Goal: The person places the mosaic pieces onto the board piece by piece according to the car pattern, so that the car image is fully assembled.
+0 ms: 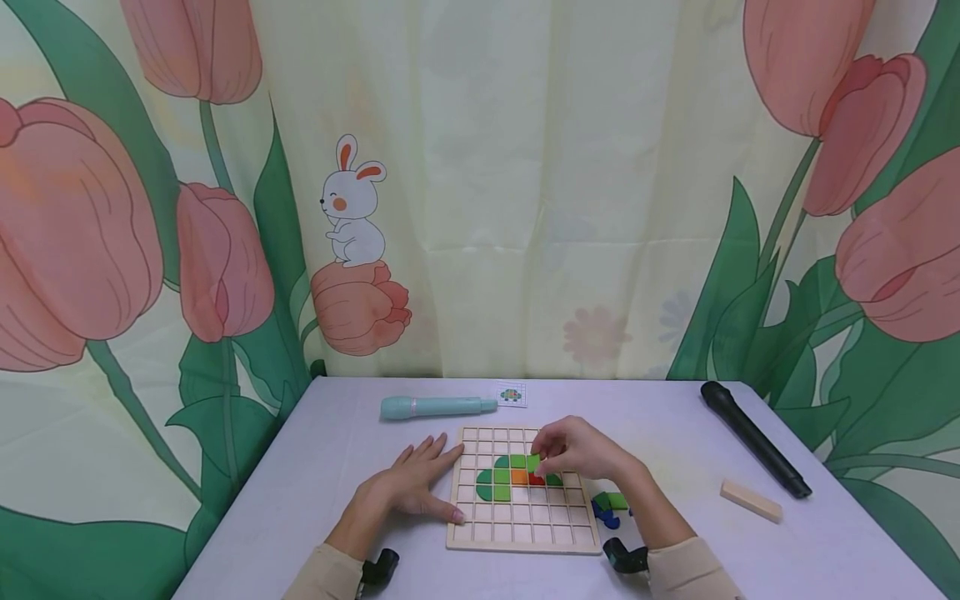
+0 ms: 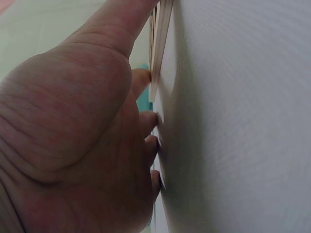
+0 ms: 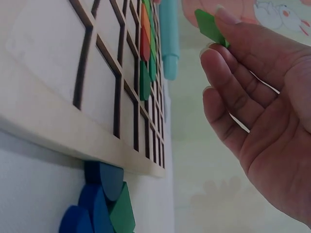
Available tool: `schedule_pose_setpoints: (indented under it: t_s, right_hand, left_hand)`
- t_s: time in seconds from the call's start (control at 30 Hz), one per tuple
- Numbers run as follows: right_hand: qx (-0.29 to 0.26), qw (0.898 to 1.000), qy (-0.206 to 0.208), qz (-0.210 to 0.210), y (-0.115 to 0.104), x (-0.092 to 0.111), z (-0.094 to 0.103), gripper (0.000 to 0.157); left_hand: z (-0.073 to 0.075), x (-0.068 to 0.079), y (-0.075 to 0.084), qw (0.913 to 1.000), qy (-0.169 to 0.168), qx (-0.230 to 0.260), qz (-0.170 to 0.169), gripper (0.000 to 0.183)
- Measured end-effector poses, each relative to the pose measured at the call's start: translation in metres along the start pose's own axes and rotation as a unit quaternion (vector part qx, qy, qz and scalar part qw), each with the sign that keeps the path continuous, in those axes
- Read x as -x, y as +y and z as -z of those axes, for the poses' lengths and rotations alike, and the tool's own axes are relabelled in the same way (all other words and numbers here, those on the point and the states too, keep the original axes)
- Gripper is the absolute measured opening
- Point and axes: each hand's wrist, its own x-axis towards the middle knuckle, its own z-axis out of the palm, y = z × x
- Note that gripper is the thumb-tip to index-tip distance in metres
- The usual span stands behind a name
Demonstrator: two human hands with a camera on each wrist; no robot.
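Observation:
A wooden grid board point(image 1: 525, 535) lies on the table with coloured tiles in its upper cells: green squares, rounded dark green pieces, an orange tile point(image 1: 519, 477) and a red tile point(image 1: 536, 480). My left hand point(image 1: 408, 485) rests spread on the tabletop by the board's left side, thumb and index finger touching its edge. Above the grid, my right hand point(image 1: 579, 447) pinches a green tile point(image 3: 210, 27) between thumb and fingers. In the right wrist view that tile is apart from the board. The right fingers partly cover the red tile in the head view.
Loose blue pieces point(image 3: 92, 204) and green pieces lie off the board's right edge. Behind the board are a teal pen-shaped object point(image 1: 438, 406) and a small pattern card point(image 1: 512, 394). A black rod point(image 1: 756, 439) and a wooden strip point(image 1: 751, 501) lie at right.

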Motion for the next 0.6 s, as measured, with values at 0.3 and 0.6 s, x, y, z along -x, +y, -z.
schedule_pose_setpoints:
  t_s: [0.3,0.6]
  right_hand:
    - [0.011,1.0,-0.022,0.002,-0.002,-0.004,-0.011,0.016]
    - [0.041,0.999,-0.034,0.006,-0.007,-0.005,-0.019,0.014]
  left_hand:
    - [0.0,-0.001,0.0,1.0,0.001,-0.004,0.001,0.118]
    - [0.0,-0.001,0.0,1.0,-0.001,-0.004,0.001,0.118]
